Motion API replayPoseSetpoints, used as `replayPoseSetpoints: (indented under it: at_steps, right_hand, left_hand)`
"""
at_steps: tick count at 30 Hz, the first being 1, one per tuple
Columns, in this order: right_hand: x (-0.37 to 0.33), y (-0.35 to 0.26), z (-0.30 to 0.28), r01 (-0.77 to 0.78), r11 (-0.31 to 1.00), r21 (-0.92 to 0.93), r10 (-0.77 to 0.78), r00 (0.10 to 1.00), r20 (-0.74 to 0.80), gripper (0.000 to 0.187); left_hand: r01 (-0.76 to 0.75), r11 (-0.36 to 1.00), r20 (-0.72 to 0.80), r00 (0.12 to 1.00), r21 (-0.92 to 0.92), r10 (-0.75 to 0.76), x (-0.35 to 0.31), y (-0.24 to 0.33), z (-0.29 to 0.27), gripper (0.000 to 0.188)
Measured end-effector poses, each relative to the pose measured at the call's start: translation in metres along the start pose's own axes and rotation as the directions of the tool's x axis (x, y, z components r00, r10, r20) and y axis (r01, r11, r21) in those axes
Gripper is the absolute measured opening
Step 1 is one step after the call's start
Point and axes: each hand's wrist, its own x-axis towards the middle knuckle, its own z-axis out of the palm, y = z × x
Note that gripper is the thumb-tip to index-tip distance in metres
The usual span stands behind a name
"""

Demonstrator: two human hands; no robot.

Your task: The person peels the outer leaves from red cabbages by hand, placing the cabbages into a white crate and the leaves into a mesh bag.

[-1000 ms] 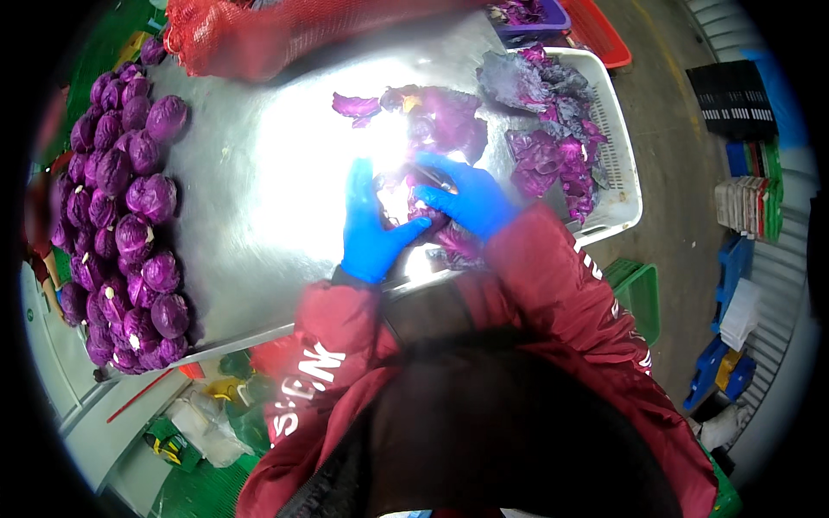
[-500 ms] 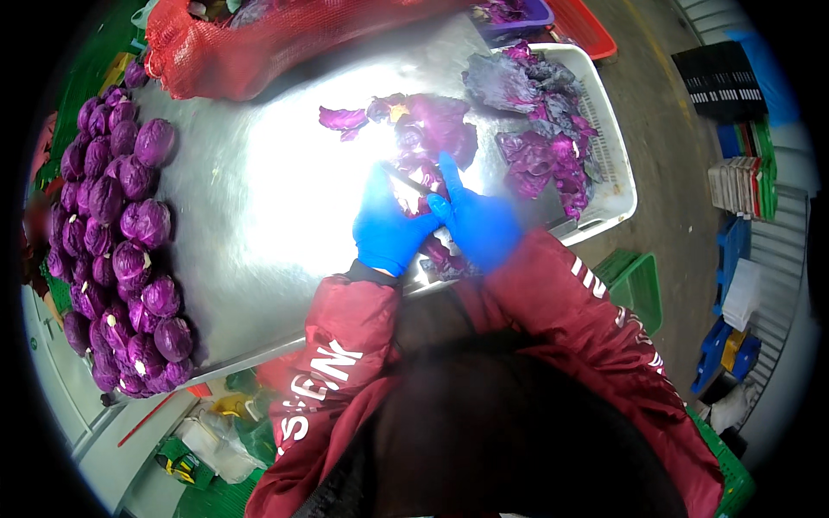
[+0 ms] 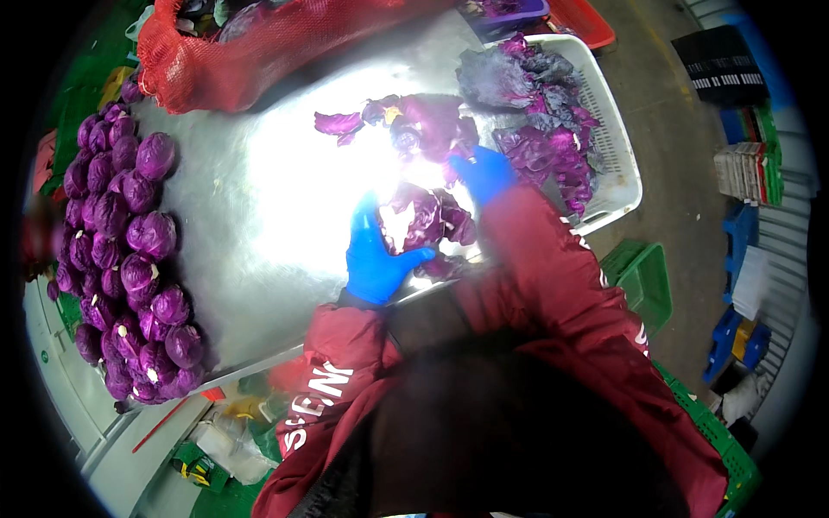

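My left hand (image 3: 373,255), in a blue glove, is low over the metal table with thumb and fingers spread. Between them, beside the thumb, lies a loose, ragged piece of red cabbage (image 3: 432,216) with pale cut parts. My right hand (image 3: 486,175), also gloved in blue, is farther up and to the right, its fingers curled by the edge of some loose purple cabbage leaves (image 3: 432,125). What it holds is hidden by the fingers and glare. A smaller torn leaf (image 3: 339,125) lies to the left of those leaves.
Many whole red cabbages (image 3: 138,272) are piled along the table's (image 3: 224,285) left side. A red mesh sack (image 3: 259,65) lies at the far edge. On the right, a white crate (image 3: 615,164) holds dark outer leaves; a green crate (image 3: 643,281) stands below on the floor.
My hands have come apart: the right moved up and right, the left slightly down. The dark knife blade seen between them earlier no longer shows. The cabbage piece is now uncovered.
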Motion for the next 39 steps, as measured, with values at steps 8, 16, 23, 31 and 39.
replayPoseSetpoints:
  at_steps: [8, 16, 23, 31, 39]
  right_hand:
    - [-0.044, -0.043, 0.004, 0.314, 0.949, -0.039, -0.292, 0.918, 0.268, 0.068]
    - [-0.044, -0.026, 0.005, 0.381, 0.92, -0.088, -0.367, 0.919, 0.143, 0.057]
    - [-0.059, -0.019, 0.002, 0.458, 0.882, -0.112, -0.44, 0.884, 0.158, 0.067]
    - [-0.044, -0.015, 0.006, 0.368, 0.916, -0.161, -0.346, 0.926, 0.148, 0.06]
    - [-0.002, -0.025, -0.004, 0.416, 0.811, -0.41, -0.354, 0.909, 0.221, 0.049]
  left_hand:
    - [-0.104, 0.992, 0.197, 0.973, -0.075, 0.117, 0.02, 0.017, -0.014, 0.112]
    - [-0.055, 0.997, -0.05, 0.997, -0.045, 0.053, 0.022, 0.015, 0.021, 0.106]
    - [-0.042, 0.985, 0.068, 0.996, -0.17, 0.054, 0.039, 0.013, 0.015, 0.099]
    - [0.005, 0.987, 0.08, 0.997, -0.158, 0.008, 0.045, 0.018, 0.018, 0.105]
    - [-0.083, 0.996, 0.016, 0.996, -0.045, 0.083, 0.042, 0.026, 0.02, 0.104]
